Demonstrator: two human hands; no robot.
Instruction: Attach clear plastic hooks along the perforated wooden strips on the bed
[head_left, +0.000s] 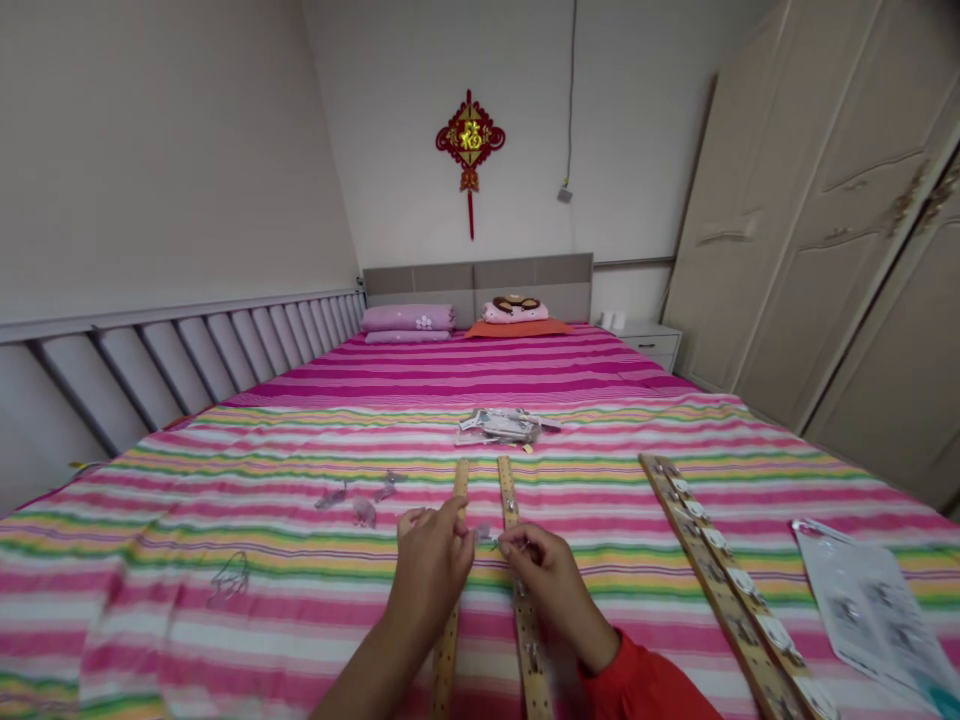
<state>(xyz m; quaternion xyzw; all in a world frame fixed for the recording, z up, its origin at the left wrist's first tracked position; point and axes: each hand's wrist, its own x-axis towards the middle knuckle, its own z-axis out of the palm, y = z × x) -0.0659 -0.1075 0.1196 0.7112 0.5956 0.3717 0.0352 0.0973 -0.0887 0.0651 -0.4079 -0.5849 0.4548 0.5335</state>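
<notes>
My left hand (435, 548) is closed, thumb and fingers pinching one side of a small translucent plastic piece (484, 533). My right hand (549, 568) pinches at its other side; what exactly lies in those fingertips is too small to make out. Both hands are over two narrow wooden strips with rows of holes. The left strip (445, 655) passes under my left hand, and the right strip (531, 655), with small shiny metal pieces on it, runs under my right hand. Several crumpled translucent pieces (364, 513) lie left of my left hand.
Beyond the strips lies a pile of clear plastic packets (501, 428). Wooden strips with white tags (716, 570) and a clear package (862, 590) are at right. A thin tangled loop (229, 577) is at left on the striped bedspread (292, 630).
</notes>
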